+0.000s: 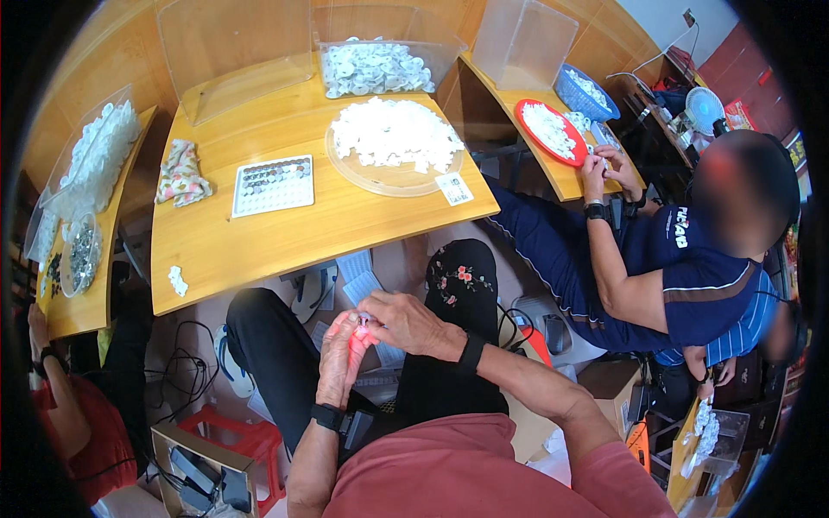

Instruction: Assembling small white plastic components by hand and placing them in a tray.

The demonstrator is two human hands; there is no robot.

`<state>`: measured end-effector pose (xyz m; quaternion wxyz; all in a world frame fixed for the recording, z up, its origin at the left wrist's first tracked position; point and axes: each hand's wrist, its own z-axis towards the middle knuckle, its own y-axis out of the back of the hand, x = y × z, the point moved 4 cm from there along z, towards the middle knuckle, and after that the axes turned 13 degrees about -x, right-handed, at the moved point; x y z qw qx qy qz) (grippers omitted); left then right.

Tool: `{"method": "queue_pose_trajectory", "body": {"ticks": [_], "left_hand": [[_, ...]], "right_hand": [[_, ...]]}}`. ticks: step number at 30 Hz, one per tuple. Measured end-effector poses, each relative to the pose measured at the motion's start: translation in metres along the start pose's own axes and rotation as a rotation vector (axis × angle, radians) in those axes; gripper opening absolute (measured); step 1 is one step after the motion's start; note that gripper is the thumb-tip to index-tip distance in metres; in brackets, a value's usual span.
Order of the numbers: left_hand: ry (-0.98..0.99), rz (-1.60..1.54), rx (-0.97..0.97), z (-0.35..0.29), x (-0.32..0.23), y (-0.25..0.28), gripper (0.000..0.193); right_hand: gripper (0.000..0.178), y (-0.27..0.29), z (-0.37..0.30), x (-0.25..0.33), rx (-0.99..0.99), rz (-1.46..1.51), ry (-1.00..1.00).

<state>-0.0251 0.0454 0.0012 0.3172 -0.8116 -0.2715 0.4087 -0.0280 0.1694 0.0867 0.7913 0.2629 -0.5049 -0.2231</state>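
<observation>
Above my lap, my left hand and my right hand meet fingertip to fingertip. Both are closed in a pinch around a tiny pale piece, mostly hidden by the fingers; its kind cannot be made out. Reddish light falls on the fingers there. Beyond my hands, on the wooden table, a white gridded tray carries rows of small grey and dark round pieces. To its right a heap of small white plastic parts lies on a round clear lid.
A clear bin of whitish round parts stands at the table's back. A folded floral cloth and a few white pieces lie left. At right a co-worker handles something small beside a red tray. A red stool stands lower left.
</observation>
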Motion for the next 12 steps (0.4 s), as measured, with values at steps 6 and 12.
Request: {"method": "queue_pose_trajectory", "body": {"ticks": [6,12], "left_hand": [[0.016,0.035,0.039,0.005,0.0,0.0,0.019],[-0.006,0.038,0.037,0.009,-0.003,0.001,0.027]], "right_hand": [[0.021,-0.001,0.008,-0.009,0.068,-0.055,0.056],[0.01,0.001,0.014,-0.019,-0.016,0.21,-0.285]]}}
